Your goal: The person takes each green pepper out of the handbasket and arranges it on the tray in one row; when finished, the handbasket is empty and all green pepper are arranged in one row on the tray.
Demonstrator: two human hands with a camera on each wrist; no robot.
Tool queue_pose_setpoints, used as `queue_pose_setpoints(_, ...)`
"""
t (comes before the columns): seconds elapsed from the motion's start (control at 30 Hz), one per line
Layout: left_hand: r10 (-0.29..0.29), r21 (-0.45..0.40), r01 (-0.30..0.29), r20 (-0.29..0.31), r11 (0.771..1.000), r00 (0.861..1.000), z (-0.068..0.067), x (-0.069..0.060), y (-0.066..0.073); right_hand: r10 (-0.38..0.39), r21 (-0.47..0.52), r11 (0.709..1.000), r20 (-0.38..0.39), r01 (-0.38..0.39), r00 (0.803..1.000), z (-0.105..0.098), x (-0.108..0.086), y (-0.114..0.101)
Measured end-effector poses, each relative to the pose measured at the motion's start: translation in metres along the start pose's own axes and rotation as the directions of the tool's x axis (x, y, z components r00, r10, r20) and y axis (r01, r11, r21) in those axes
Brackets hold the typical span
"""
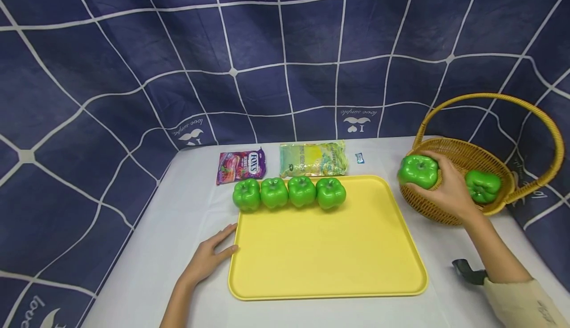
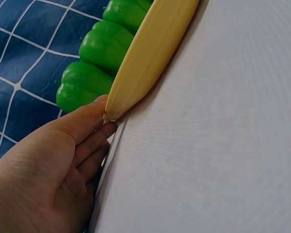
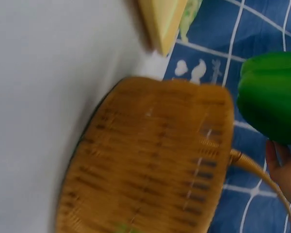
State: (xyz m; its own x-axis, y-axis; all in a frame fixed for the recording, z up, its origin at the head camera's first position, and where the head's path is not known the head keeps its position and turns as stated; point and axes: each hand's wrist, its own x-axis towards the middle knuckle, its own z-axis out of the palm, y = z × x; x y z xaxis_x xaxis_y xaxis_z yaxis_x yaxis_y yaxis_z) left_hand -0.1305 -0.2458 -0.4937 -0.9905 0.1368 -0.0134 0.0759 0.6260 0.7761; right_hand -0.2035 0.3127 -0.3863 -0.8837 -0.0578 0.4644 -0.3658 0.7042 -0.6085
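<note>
My right hand (image 1: 450, 189) grips a green pepper (image 1: 418, 171) over the left side of the wicker basket (image 1: 438, 209). In the right wrist view, that pepper (image 3: 271, 97) is at the right edge, with fingertips under it. Another pepper (image 1: 483, 186) lies in the basket. Several peppers (image 1: 302, 191) stand in a row along the back edge of the yellow tray (image 1: 329, 254), from its left corner. My left hand (image 1: 207, 261) touches the tray's left edge with its fingers extended; in the left wrist view the hand (image 2: 53, 165) meets the tray's rim (image 2: 150, 53).
Behind the tray lie a purple candy bag (image 1: 241, 166), a green-yellow packet (image 1: 313, 159) and a small blue wrapper (image 1: 359, 158). The basket's tall handle (image 1: 494, 95) arches up at the right. A dark object (image 1: 468, 271) lies near the right forearm. A checked blue cloth hangs behind.
</note>
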Motion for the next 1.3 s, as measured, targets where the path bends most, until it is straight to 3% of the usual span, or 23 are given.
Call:
queue_pose_setpoints(0.2,-0.012,-0.008,0.012,0.004,1.0,1.0,0.0,0.0,0.001,-0.11,-0.004,0.994,0.082,0.11,0.991,0.022,0.009,-0.016)
queue_pose_setpoints(0.43,-0.018,0.003,0.018,0.0,1.0,1.0,0.0,0.0,0.0,-0.175,0.001,0.983,0.253,0.181,0.951,0.057,0.014,-0.015)
queue_pose_setpoints(0.67,-0.008,0.006,0.008,0.001,1.0,1.0,0.0,0.0,0.001,-0.163,0.042,0.986,0.387,0.16,0.907,0.078,0.017,-0.011)
queue_pose_setpoints(0.83,-0.001,-0.001,0.001,0.001,1.0,1.0,0.0,-0.001,0.002,-0.163,0.056,0.987,0.419,0.154,0.893,0.083,0.019,-0.009)
queue_pose_setpoints(1.03,0.002,-0.009,-0.002,0.002,1.0,1.0,-0.001,-0.001,0.004,-0.179,0.168,0.98,0.474,0.11,0.862,0.084,0.019,-0.006)
queue_pose_setpoints(1.3,-0.004,-0.007,0.004,0.001,1.0,1.0,0.0,0.0,0.003,-0.201,0.24,0.967,0.504,0.087,0.84,0.087,0.019,-0.006)
